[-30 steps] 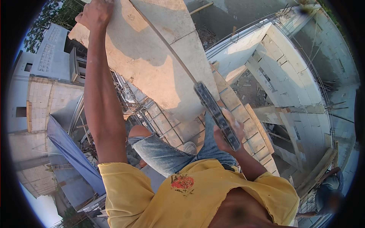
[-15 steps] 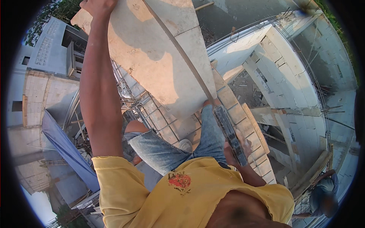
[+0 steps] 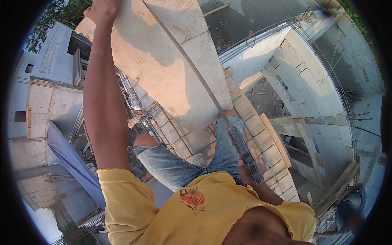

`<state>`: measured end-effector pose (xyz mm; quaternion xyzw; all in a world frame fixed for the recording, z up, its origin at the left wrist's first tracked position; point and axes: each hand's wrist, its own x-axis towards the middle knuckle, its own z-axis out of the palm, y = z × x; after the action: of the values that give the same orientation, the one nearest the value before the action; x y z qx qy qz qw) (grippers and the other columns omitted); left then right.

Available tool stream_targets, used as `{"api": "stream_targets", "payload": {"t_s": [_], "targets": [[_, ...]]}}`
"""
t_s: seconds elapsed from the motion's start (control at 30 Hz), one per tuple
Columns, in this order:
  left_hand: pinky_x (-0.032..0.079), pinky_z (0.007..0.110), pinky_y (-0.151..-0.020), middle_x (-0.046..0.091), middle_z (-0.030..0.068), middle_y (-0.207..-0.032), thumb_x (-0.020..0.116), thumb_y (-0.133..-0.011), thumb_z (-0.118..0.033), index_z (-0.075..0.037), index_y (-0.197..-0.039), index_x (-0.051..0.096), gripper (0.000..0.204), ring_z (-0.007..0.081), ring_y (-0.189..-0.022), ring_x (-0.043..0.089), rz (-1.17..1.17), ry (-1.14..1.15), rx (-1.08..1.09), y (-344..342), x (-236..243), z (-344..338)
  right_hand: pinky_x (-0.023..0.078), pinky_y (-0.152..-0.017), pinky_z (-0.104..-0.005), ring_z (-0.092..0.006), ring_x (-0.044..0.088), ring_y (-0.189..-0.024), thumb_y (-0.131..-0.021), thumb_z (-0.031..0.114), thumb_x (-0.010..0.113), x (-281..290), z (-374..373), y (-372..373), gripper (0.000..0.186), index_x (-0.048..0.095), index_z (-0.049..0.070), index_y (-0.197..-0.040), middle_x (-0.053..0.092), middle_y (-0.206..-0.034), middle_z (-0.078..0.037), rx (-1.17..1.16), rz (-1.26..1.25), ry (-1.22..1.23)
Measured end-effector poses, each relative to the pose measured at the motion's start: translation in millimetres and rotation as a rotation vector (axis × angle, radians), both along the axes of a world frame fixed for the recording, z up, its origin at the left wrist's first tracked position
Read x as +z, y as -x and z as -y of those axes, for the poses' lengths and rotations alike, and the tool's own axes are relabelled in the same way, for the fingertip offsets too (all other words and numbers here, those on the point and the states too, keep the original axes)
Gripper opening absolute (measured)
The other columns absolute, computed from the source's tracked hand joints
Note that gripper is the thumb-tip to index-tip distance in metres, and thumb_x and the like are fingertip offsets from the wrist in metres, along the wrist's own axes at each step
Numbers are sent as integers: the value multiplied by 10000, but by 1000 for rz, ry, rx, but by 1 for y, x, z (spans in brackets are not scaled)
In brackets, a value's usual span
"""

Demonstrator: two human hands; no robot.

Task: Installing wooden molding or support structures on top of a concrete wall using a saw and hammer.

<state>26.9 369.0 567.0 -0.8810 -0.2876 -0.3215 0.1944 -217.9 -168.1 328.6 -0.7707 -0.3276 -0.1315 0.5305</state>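
Note:
A pale plywood board [image 3: 159,77] slants away from me over my thighs, patched with sun and shadow. My left hand [image 3: 105,10] grips its far left edge; the frame's top cuts off part of the fingers. My right hand [image 3: 252,169] is closed around the dark handle of a hand saw [image 3: 243,152], close to my right hip. The saw's narrow blade, seen nearly edge-on, runs from the handle up across the board. A short seam or cut line crosses the board right of the blade. My right knee touches or nearly touches the board's near end.
Below me is a tiled-looking surface with a bar grid [image 3: 179,141]. White block walls [image 3: 302,69] and rubble stand lower at right. A blue tarp [image 3: 75,163] hangs at left. Another person [image 3: 350,210] is at the lower right, near a timber plank [image 3: 337,190].
The saw handle and my right hand have drawn slightly back toward my body. The board and my left hand appear a little further left in the picture; my left hand keeps its hold.

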Motion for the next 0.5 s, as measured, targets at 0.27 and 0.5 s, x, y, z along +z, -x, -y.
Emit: {"api": "stream_targets", "payload": {"t_s": [0.27, 0.5], "targets": [[327, 460, -928, 701, 114, -1022, 388, -842, -738, -310, -1178, 651, 605, 282, -1054, 614, 127, 27, -136, 8, 10, 106, 462, -647, -213, -40, 510, -682, -756, 9, 595, 127, -229, -214, 579, 494, 3, -1326, 585, -788, 1, 136, -8, -552], [361, 475, -859, 698, 81, -985, 447, -871, -602, -232, -1055, 681, 474, 270, -959, 631, 114, -25, -77, 11, -4, 72, 525, -679, -282, -183, 674, -744, -768, -2, 580, 22, -59, -41, 487, 521, -10, -1252, 682, -918, -95, -6, -104, -14]]}}
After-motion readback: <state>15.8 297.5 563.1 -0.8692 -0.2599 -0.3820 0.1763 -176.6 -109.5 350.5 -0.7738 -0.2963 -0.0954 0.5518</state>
